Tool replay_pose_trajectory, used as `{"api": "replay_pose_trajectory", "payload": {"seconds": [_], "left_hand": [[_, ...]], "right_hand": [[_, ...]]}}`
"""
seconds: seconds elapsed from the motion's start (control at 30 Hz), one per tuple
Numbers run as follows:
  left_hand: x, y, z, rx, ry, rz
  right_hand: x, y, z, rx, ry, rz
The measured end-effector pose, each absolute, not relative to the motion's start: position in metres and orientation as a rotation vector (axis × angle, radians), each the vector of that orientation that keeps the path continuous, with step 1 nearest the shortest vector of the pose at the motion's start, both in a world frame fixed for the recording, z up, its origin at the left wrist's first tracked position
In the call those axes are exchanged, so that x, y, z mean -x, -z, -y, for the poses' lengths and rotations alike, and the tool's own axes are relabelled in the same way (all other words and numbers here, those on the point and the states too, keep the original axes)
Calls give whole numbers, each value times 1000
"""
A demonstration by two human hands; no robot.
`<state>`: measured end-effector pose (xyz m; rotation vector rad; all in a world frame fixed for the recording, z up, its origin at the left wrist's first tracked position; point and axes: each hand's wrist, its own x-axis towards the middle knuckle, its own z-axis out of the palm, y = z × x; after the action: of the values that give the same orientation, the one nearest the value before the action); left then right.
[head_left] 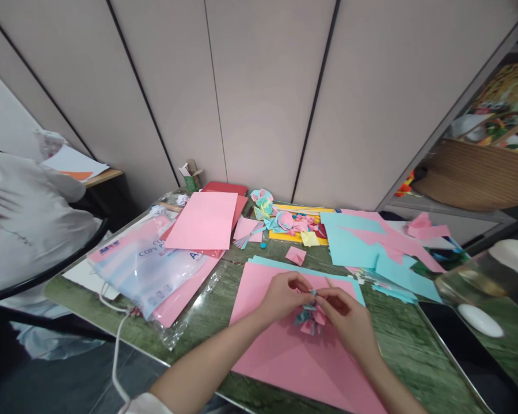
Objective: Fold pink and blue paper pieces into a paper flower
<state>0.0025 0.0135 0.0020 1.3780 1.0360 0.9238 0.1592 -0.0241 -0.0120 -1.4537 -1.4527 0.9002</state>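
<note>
My left hand (287, 296) and my right hand (347, 316) meet over a large pink sheet (276, 362). Between them is a small pink and blue paper flower (309, 323) with folded petals. The fingertips of both hands pinch its upper end, and its petals hang just above the sheet. A thin pale stick pokes up by my right fingers. Beneath the pink sheet, a light blue sheet (263, 262) shows along the back edge. A small folded pink paper square (296, 255) lies just beyond my hands.
Finished-looking paper flowers (267, 210) and a yellow tray (280, 236) of small coloured pieces stand at the back. Cut blue and pink paper (362, 241) lies right, near a tablet (466, 356) and a clear jug (475, 276). A plastic copy-paper bag (151, 264) lies left; a person (30, 213) sits beyond.
</note>
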Motion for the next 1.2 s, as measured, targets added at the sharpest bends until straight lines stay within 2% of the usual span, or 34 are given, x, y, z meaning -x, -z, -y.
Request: {"api": "replay_pose_trajectory", "payload": {"seconds": [0.43, 0.77, 1.2], "left_hand": [[-1, 4, -16, -1424, -854, -990], [-3, 5, -16, -1440, -826, -997], [0, 6, -22, -1469, -705, -939]], "right_hand": [[-164, 14, 16, 1354, -1037, 1516], [-159, 17, 17, 1378, -957, 1527], [-166, 9, 12, 1303, -1201, 1491]]}}
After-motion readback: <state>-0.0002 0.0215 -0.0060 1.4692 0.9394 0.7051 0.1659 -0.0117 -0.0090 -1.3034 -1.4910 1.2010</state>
